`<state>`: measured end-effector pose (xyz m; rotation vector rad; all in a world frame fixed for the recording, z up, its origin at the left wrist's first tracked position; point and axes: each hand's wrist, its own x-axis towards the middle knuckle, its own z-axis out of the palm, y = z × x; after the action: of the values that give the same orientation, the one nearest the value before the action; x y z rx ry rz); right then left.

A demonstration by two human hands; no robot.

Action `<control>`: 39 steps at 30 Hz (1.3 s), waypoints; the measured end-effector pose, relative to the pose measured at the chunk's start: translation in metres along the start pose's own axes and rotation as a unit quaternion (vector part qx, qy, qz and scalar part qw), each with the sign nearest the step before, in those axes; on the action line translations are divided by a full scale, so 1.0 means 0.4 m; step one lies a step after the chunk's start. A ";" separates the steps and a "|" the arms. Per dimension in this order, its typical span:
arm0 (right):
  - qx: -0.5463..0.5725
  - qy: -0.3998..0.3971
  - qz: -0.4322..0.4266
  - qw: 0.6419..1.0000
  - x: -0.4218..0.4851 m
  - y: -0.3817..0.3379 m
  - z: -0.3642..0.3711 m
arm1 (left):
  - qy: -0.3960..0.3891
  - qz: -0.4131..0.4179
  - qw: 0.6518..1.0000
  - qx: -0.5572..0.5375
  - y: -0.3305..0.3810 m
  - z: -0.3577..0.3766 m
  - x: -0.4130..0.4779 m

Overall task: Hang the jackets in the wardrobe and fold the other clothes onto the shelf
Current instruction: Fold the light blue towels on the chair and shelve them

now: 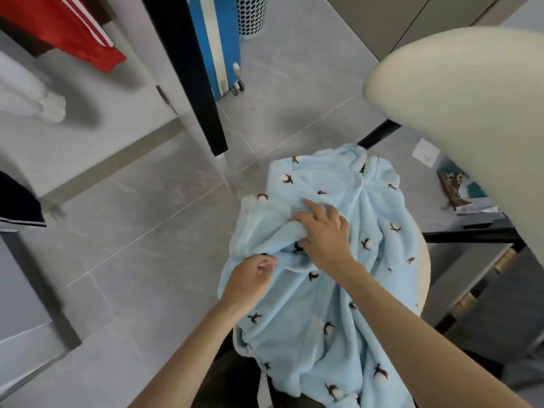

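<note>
A light blue fleece garment point(332, 290) with a small dark-and-white print lies spread over a cream chair seat point(425, 260) at lower centre right. My left hand point(250, 278) pinches a fold at the garment's left edge. Just above it, my right hand point(323, 228) rests on the bunched fabric with its fingers curled into it. In the open wardrobe at upper left hang a red jacket point(67, 28) with white stripes and a white garment point(32, 95). A dark garment point(17, 201) shows at the left edge.
The wardrobe's black door edge point(188, 72) juts down at top centre. Behind it stand a blue suitcase point(217, 42) and a perforated bin point(253, 13). The chair's cream backrest point(471, 113) fills the upper right. Papers point(459, 184) lie on the floor beside it.
</note>
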<state>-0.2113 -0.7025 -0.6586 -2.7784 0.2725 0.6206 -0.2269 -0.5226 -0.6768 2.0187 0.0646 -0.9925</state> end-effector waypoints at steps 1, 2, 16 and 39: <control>0.083 0.045 0.005 0.996 0.002 0.001 -0.002 | 0.000 -0.012 1.000 -0.012 0.003 -0.001 0.005; 0.206 0.097 0.016 0.974 -0.005 0.005 -0.016 | -0.001 -0.029 0.999 -0.033 0.011 0.001 0.010; 0.792 0.115 0.466 0.377 -0.287 0.252 -0.005 | 0.035 -0.251 0.770 -0.585 0.153 0.074 0.098; 0.054 -0.105 0.207 0.971 -0.062 0.241 -0.043 | 0.048 -0.219 0.803 -0.551 0.070 -0.023 0.097</control>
<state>-0.2499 -0.7959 -0.6549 -2.5355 0.8246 0.9557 -0.1838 -0.5453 -0.6810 0.9477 0.9758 -0.8026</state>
